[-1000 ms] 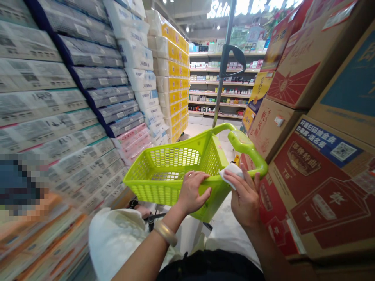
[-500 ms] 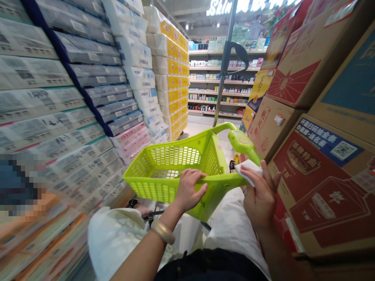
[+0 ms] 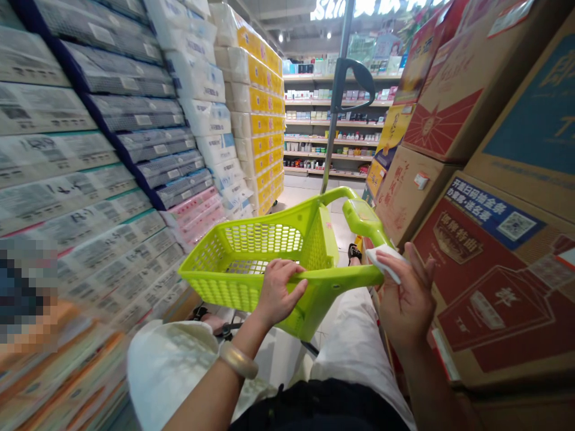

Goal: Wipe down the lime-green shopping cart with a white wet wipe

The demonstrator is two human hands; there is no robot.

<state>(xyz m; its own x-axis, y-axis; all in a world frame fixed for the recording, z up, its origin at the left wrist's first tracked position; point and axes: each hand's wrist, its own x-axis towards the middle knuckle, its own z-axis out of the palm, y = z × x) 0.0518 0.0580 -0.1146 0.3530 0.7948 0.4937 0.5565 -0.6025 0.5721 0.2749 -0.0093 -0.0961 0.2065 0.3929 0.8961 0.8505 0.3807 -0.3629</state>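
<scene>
A lime-green plastic shopping cart (image 3: 321,311) with perforated basket walls stands right in front of my body, and its basket looks empty. My left hand (image 3: 279,292) is closed over the basket's near rim, with the fingers on the inner side and the thumb outside. At the right end of the cart, my right hand (image 3: 406,302) presses a folded white cloth (image 3: 385,256) onto the corner where the rim meets the green handle (image 3: 380,230). Some of its fingers lie on the cloth and others stick up. Whether the cloth is fabric or paper I cannot tell.
Stacked tissue packs (image 3: 260,126) and other wrapped packs (image 3: 67,179) line the left side. Printed cartons (image 3: 489,269) rise close on the right. A grey pole (image 3: 332,131) with a dark handle stands beyond the cart, before shelves (image 3: 309,129) of small products.
The cart and surroundings have shifted slightly left in view. My right hand and the cloth have slid a little right along the cart's corner. My left hand keeps its hold on the rim.
</scene>
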